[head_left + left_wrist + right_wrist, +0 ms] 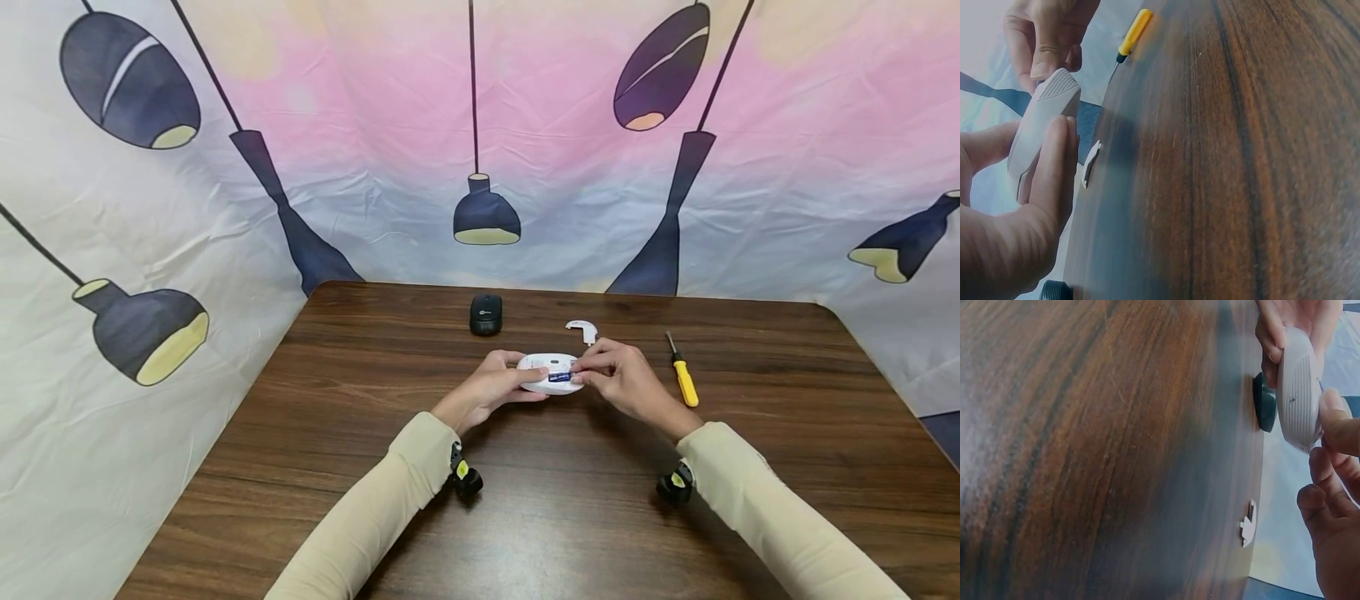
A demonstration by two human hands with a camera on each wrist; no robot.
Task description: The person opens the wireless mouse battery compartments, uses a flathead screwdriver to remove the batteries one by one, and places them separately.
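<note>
A white computer mouse (534, 386) is held up over the table with its underside facing up. My left hand (491, 387) grips its left end, thumb on the underside and fingers beneath. A blue battery (558, 377) lies in the mouse's opened underside. At the other end of the mouse, my right hand (622, 379) pinches the battery's end with thumb and fingertips. The left wrist view shows the ribbed side of the white mouse (1044, 122) edge-on, hiding the battery. A white cover piece (587, 330) lies on the table just behind the right hand.
A black mouse (486, 315) sits toward the table's back edge. To the right of the right hand lies a screwdriver (684, 382) with a yellow handle. The brown wooden table (360, 400) meets a printed cloth backdrop (405, 225) behind it.
</note>
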